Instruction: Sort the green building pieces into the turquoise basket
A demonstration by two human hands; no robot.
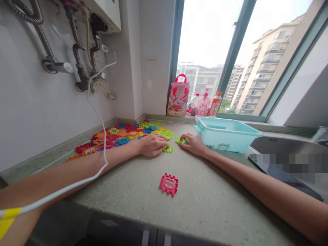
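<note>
My left hand (153,145) rests on the counter with its fingers curled, the tips gripping the edge of a lime-green interlocking plastic tile (168,149). Facing it, my right hand (192,144) has thumb and fingers closed on another lime-green tile (182,140), partly covered by the fingers. Beyond my left forearm spreads a pile of interlocking tiles (123,141) in red, blue, orange, yellow and green. Nearer to me, a single red square tile (169,184) with a window-like cutout lies flat on the counter.
A pale turquoise plastic bin (228,135) stands right of my right hand, beside the sink (279,145). A white cable (96,109) hangs across my left forearm. A pink package (178,99) and several bottles (203,104) line the windowsill. Pipes (77,51) run along the left wall.
</note>
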